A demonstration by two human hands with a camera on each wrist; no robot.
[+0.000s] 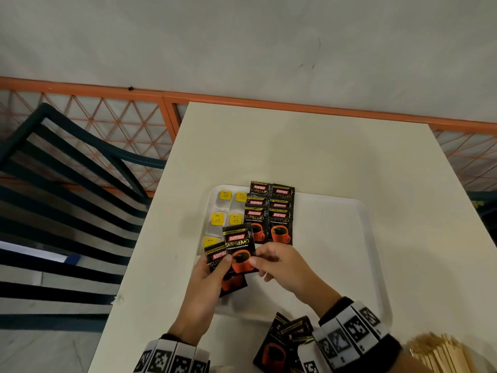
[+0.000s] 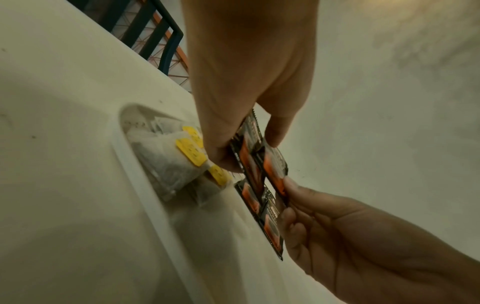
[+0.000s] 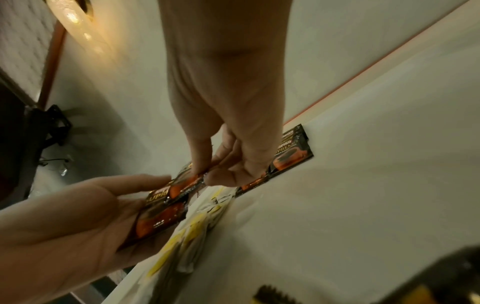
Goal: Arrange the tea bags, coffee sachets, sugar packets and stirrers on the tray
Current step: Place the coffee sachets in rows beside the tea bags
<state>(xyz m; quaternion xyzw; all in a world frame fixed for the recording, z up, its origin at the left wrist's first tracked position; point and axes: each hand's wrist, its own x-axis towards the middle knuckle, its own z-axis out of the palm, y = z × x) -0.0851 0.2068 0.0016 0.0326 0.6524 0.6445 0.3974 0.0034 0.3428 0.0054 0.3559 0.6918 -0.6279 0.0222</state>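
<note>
A white tray lies on the table. Tea bags with yellow tags sit in its left column, and black coffee sachets overlap in rows beside them. Over the tray's near-left corner my left hand grips a small stack of coffee sachets. My right hand pinches the top sachet of that stack by its right edge. The left wrist view shows the held sachets edge-on above the tea bags. In the right wrist view, thumb and forefinger pinch the top sachet.
Loose coffee sachets lie on the table near the front edge. A bundle of wooden stirrers sits at the lower right. A dark slatted chair stands left of the table. An orange lattice fence runs behind.
</note>
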